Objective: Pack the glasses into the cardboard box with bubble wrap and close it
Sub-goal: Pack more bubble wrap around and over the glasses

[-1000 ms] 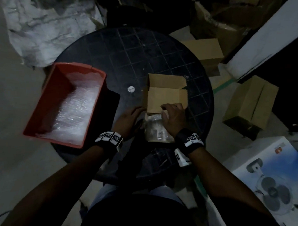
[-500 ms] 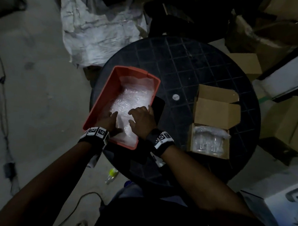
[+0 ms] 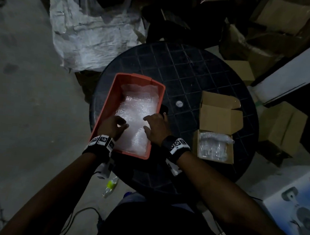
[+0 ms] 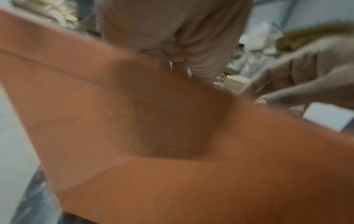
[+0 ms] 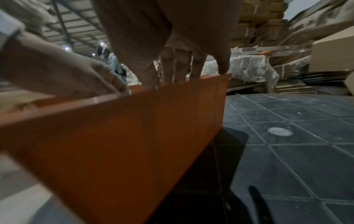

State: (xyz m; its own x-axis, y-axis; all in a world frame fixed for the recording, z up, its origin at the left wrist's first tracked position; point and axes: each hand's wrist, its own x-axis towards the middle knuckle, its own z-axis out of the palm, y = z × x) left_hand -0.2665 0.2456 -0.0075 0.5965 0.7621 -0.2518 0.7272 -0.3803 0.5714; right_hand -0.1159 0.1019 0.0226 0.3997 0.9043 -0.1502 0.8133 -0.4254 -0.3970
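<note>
An orange bin (image 3: 107, 103) on the left of the round black table (image 3: 190, 74) holds sheets of bubble wrap (image 3: 138, 105). Both hands reach into it. My left hand (image 3: 121, 125) has its thumb and curled fingers meeting on the wrap. My right hand (image 3: 146, 124) lies with straight, spread fingers (image 5: 176, 68) inside the bin's near wall (image 5: 134, 136). To the right stands the small cardboard box (image 3: 194, 145), its lid flap (image 3: 220, 118) folded back. The glasses (image 3: 212, 147) sit inside it under a clear wrap. The left wrist view is blurred.
A white sack (image 3: 92, 30) lies behind the table. Brown cartons (image 3: 282, 126) and a fan carton (image 3: 295, 200) stand on the floor at the right. A bottle (image 3: 111, 184) lies under the table's near edge. A dark flat object (image 3: 164, 108) lies beside the bin.
One second ago both hands were at the cardboard box. They moved left into the orange bin and have since spread a little apart on the bubble wrap.
</note>
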